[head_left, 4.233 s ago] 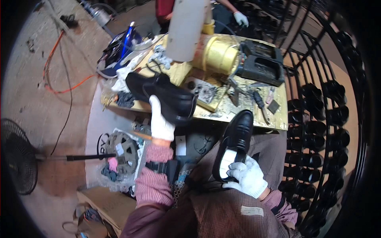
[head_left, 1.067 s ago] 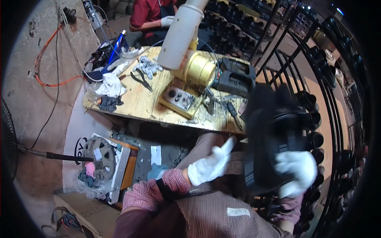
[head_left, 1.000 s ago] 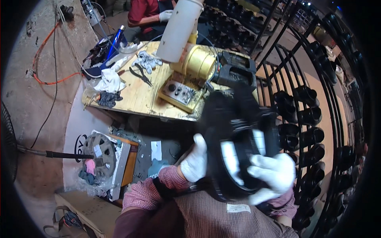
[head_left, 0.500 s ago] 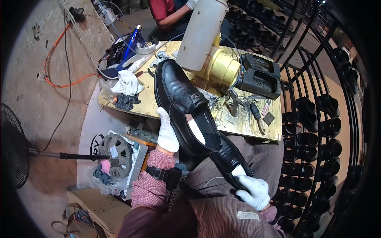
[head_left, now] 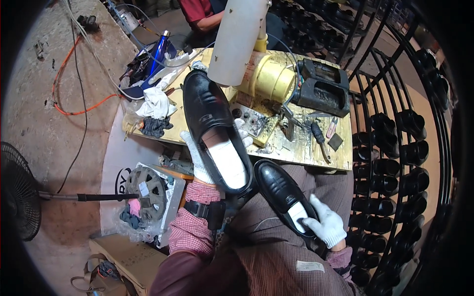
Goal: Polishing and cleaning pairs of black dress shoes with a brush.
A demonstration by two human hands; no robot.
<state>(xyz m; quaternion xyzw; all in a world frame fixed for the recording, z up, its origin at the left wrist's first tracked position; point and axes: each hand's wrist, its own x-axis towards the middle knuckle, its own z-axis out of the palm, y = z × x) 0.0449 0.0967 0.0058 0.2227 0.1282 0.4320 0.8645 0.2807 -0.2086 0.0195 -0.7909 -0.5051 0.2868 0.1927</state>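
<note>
My left hand [head_left: 195,157], in a white knit glove, is closed around a black leather loafer [head_left: 207,106] from underneath. Its fingertips show along the shoe's right side. The loafer's toe points away from me, and its opening faces up with a white insole inside. Lower and to the right, a second black loafer [head_left: 277,183] is in my gloved right hand [head_left: 326,224]. That hand grips it at the heel, thumb over the opening, where a white insole shows too. The two shoes lie close together above my lap; part of the right hand's grip is hidden beneath the shoe.
Beyond the shoes stands a yellow-topped worktable [head_left: 296,159] with a pale cylinder [head_left: 236,42], a black tray [head_left: 323,89] and small tools. A shoe rack [head_left: 380,167] rises at right, a fan [head_left: 19,192] at left. Another person's forearm [head_left: 210,22] shows at the back.
The left hand's loafer has rolled to face me, uncovering its white insole, and moved slightly left. The right hand's loafer has come out from behind it, its toe now in view.
</note>
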